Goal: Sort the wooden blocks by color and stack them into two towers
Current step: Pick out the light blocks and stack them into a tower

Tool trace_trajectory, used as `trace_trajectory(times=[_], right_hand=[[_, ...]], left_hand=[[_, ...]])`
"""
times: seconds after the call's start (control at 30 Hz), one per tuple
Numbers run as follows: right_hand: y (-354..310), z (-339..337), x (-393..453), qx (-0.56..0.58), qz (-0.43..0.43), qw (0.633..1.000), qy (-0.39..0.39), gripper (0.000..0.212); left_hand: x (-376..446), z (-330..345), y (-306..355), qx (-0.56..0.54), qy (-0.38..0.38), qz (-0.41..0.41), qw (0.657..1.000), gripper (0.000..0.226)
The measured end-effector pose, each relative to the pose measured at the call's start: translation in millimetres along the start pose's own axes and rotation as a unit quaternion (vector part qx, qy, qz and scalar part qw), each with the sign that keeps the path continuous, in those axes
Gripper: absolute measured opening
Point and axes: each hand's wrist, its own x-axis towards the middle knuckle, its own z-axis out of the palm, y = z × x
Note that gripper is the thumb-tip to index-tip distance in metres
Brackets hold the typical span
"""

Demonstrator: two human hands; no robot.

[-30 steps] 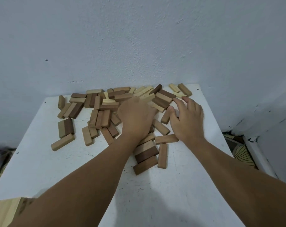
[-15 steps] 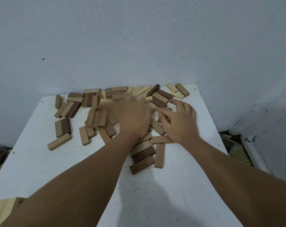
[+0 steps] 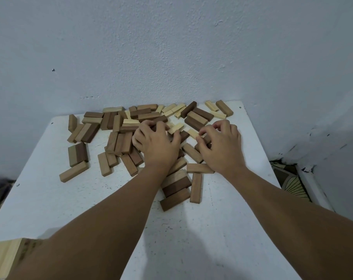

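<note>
Several wooden blocks in pale, mid-brown and dark brown lie scattered in a pile (image 3: 131,126) on the far half of the white table (image 3: 50,203). My left hand (image 3: 155,144) sits on the middle of the pile, its fingers curled down over blocks, its thumb against a pale block (image 3: 176,127). My right hand (image 3: 220,146) is just to its right, fingers curled, fingertips pinching at a pale block (image 3: 192,133). Blocks under both palms are hidden. Three blocks lie side by side (image 3: 176,188) between my forearms.
A stack of pale blocks (image 3: 3,257) shows at the near left corner, partly behind my left forearm. The blue-grey wall (image 3: 171,57) stands right behind the pile. The table's right edge drops to a patterned mat (image 3: 292,184).
Both hands have curled their fingers down onto the pile; the right hand went from flat fingers to pinching at a pale block. The left hand has shifted slightly left and forward.
</note>
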Motion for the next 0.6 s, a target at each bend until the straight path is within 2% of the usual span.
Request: trace_trajectory(times=[0.13,0.27,0.4,0.6], right_hand=[[-0.8,-1.1,0.3,-0.015,-0.002,1.000,-0.009,0.031],[0.4,-0.8,-1.0,0.011,-0.026,1.000,0.001,0.022],[1.4,0.9,-0.8,0.019,-0.021,1.000,0.002,0.014],[3.7,4.2,1.7,0.006,0.017,1.000,0.012,0.027]], left_hand=[[0.3,-1.5,2.4,-0.001,-0.022,-0.009,1.000,0.045],[0.2,-3.1,0.0,-0.022,-0.031,0.017,0.999,0.033],[-1.2,-4.1,-1.8,-0.033,-0.007,0.026,0.999,0.026],[-2.8,-5.4,0.4,-0.027,0.002,-0.011,1.000,0.034]])
